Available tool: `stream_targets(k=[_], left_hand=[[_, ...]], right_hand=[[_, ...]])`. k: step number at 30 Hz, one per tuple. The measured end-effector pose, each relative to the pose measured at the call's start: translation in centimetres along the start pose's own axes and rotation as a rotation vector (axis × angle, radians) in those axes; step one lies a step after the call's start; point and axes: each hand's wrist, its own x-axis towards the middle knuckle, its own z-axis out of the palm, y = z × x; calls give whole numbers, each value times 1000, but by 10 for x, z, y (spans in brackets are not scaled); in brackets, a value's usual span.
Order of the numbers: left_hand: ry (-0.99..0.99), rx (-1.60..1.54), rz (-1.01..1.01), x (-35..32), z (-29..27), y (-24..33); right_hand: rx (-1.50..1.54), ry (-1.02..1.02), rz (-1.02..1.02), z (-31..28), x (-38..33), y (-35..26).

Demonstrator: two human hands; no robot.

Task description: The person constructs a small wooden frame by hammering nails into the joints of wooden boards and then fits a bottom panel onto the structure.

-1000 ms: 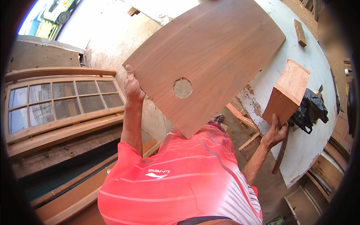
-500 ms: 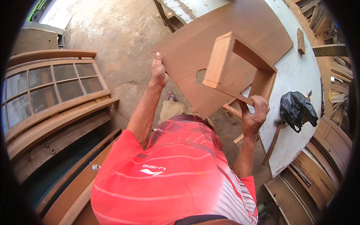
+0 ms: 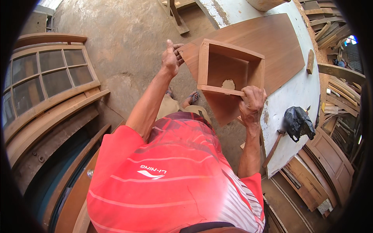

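Observation:
My right hand (image 3: 252, 103) is closed round the near rail of a rectangular wooden frame (image 3: 202, 66), like a shallow box without top or bottom. Through its opening shows a flat brown wood panel (image 3: 276, 42) with a round hole, which lies partly on a white-topped table (image 3: 287, 97). The frame sits over the panel's near-left part; whether the two touch I cannot tell. At the panel's left corner my left hand (image 3: 171, 58) is open, thumb up and apart, fingers spread against or just under the edge.
A black plastic bag (image 3: 298, 123) and a hammer-like tool (image 3: 274, 147) lie on the table's right part, a small wood block (image 3: 310, 61) farther back. Paned window frames (image 3: 50, 77) lean at left. Door panels (image 3: 334, 157) and scrap timber (image 3: 342, 93) stand at right.
The frame has turned and come left over the panel, its opening now facing me. My left hand's thumb has lifted off the panel. A rounded container shows at the table's far end.

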Motion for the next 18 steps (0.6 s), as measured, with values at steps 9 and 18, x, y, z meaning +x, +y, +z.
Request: stream_targets(k=[9,18], left_hand=[[-198,40,175,-67,12,12],[-120,68,265,-86,32,9]], right_hand=[[135,-134,-325,14,70,27],[137,-146,-394,23,92,50]])
